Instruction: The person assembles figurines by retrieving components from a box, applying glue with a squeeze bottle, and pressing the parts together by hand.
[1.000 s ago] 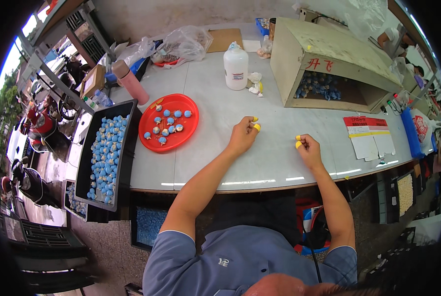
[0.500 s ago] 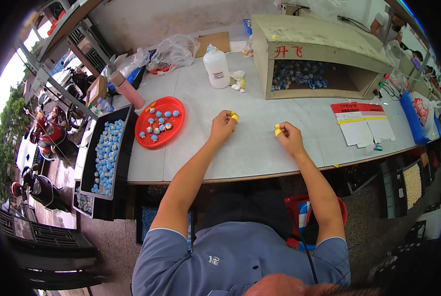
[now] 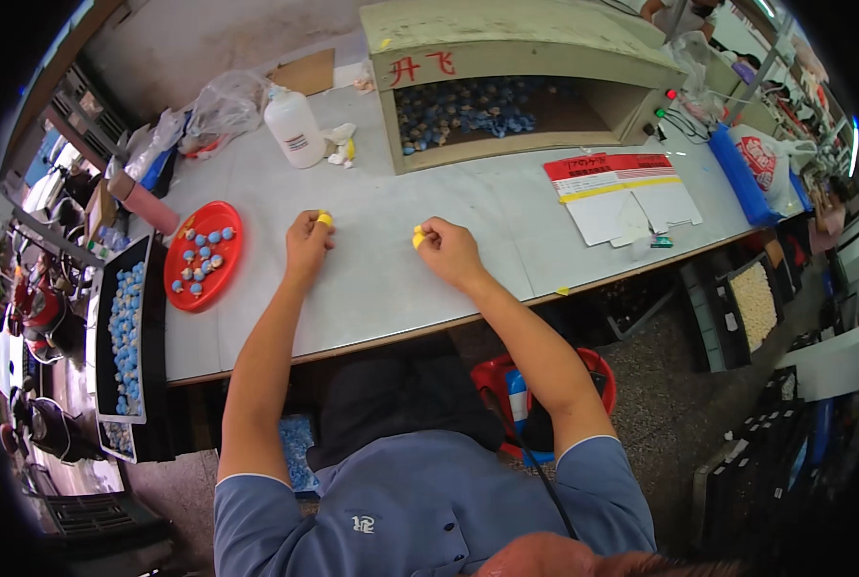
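Above the grey tabletop (image 3: 381, 303), my left hand (image 3: 306, 248) is held with its fingers curled, to the right of a round red tray (image 3: 232, 252). Several small blue-and-white ball-shaped pieces (image 3: 199, 255) lie in that tray. My right hand (image 3: 451, 252), also curled, is a short way off to the right, apart from the left. Yellow coverings show on the thumb and finger tips of both hands. Whether either hand pinches something small cannot be made out. A white plastic bottle (image 3: 295, 130) stands beyond my left hand.
A black bin (image 3: 150, 356) of blue pieces stands left, beside a pink flask (image 3: 144, 204). At the back is a beige open-fronted box (image 3: 391, 125) holding more pieces. A red-and-white card (image 3: 607, 197) and a blue crate (image 3: 737, 183) are at right. Another person (image 3: 684, 14) is far right.
The view has turned to the right, so the table and its things appear further left. My hands keep nearly the same places over the table, still curled.
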Demonstrator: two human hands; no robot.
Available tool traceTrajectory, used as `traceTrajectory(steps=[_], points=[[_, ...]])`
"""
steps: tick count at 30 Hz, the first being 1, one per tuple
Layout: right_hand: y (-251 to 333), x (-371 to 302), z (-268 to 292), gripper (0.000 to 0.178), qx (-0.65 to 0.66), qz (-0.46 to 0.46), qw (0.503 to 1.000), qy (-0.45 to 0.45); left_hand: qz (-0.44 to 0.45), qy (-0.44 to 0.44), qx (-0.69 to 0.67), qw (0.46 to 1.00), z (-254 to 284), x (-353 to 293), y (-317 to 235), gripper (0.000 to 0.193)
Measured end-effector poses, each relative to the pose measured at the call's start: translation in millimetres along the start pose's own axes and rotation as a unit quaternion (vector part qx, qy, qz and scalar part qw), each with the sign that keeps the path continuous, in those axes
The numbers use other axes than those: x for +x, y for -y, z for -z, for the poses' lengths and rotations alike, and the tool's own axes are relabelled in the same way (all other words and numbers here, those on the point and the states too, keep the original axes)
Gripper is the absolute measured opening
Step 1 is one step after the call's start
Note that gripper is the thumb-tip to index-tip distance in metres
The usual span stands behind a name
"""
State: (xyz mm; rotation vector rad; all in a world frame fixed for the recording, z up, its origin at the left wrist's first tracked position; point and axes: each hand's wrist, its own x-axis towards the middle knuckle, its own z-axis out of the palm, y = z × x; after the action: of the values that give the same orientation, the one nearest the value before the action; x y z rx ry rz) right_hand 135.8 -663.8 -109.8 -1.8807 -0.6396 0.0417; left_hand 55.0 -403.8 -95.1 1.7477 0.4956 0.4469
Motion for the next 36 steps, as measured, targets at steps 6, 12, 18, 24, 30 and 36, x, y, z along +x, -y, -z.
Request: traceTrajectory(steps=[6,12,18,24,30,36], points=[[-4,0,10,0.014,0.023,0.0,1.0,0.003,-0.004,0.016,-0.054,0.998,-7,2,2,0.028],[-12,2,6,0.015,0.024,-0.013,1.0,0.006,-0.005,0.007,-0.087,0.996,-6,3,-2,0.029],[-14,-3,9,0.013,0.048,-0.011,0.999,0.016,-0.006,0.04,-0.085,0.996,-7,3,4,0.03],[-1,19,24,0.013,0.158,-0.103,0.981,0.042,0.018,0.055,-0.092,0.994,-5,-3,-1,0.025],[-25,143,44,0.023,-0.159,0.048,0.979,-0.114,0.038,0.103,-0.137,0.984,-1,-3,-6,0.024],[-22,188,21,0.038,-0.396,-0.048,0.913,-0.085,0.018,0.128,-0.136,0.982,4,-2,7,0.027]])
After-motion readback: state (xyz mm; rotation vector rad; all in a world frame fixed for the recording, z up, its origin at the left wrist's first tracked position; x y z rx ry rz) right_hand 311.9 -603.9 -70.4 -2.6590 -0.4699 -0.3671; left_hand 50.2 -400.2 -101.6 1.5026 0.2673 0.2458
